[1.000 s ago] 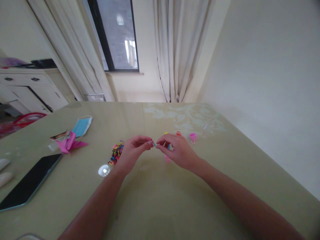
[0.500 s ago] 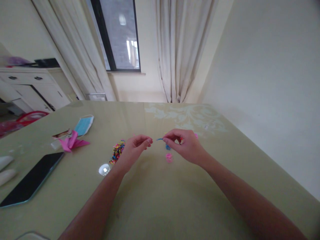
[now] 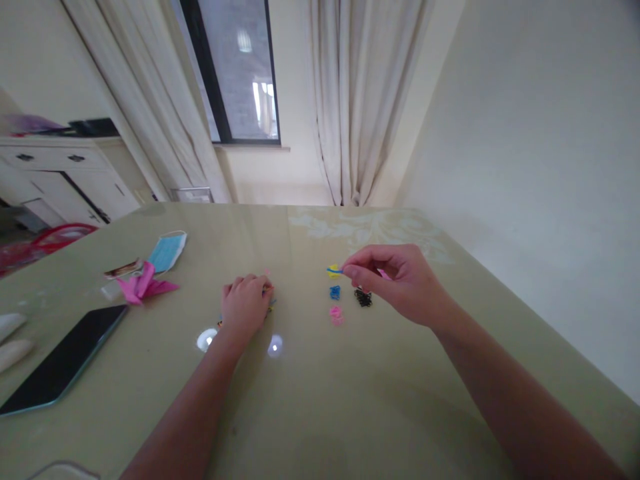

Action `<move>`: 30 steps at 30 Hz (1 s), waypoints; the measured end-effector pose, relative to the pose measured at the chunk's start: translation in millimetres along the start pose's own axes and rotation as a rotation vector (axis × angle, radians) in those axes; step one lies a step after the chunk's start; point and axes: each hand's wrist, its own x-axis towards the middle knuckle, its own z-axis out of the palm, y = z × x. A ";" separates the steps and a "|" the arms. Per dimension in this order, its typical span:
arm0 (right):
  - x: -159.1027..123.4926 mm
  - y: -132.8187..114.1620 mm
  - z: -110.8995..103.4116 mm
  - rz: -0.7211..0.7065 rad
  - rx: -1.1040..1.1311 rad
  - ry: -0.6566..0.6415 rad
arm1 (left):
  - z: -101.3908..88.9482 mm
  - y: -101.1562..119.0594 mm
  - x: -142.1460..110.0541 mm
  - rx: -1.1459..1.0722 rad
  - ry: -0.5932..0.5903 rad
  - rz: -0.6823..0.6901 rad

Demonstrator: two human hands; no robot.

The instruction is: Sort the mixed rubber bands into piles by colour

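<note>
My right hand [image 3: 400,280] pinches a small blue rubber band [image 3: 334,271] between thumb and fingertips, above a little yellow pile of bands [image 3: 333,267]. Below it lie a blue pile [image 3: 335,293], a pink pile [image 3: 337,315] and a black pile [image 3: 363,297]; something pink [image 3: 383,274] shows partly behind the right hand. Over at the left, my left hand [image 3: 246,303] is palm down on the mixed-colour rubber bands [image 3: 271,307], its fingers curled in among them. That hand hides most of the mixed pile.
On the left of the table [image 3: 310,413] are a dark tablet-like device [image 3: 65,357], a pink folded-paper shape [image 3: 145,285] and a blue face mask [image 3: 168,252]. A small clear round object [image 3: 207,339] sits beside my left wrist. The wall [image 3: 550,167] borders the right side.
My left hand has moved left and down onto the mixed pile. The right hand has shifted right with the blue band, uncovering the black and blue piles.
</note>
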 end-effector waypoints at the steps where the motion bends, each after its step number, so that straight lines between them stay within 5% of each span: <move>1: -0.2 -0.7 0.0 0.002 0.003 -0.003 | -0.2 0.4 0.2 0.000 0.008 -0.002; 9: 3.3 3.1 -0.4 -0.015 -0.094 0.001 | 1.4 -0.6 1.5 -0.014 0.097 0.005; 19: 17.2 91.0 26.6 0.143 -0.648 -0.179 | 9.1 -6.5 9.2 -0.319 0.154 0.018; 30: 13.7 113.9 33.2 0.228 -0.773 -0.329 | 6.1 -3.1 6.8 -0.375 0.190 0.043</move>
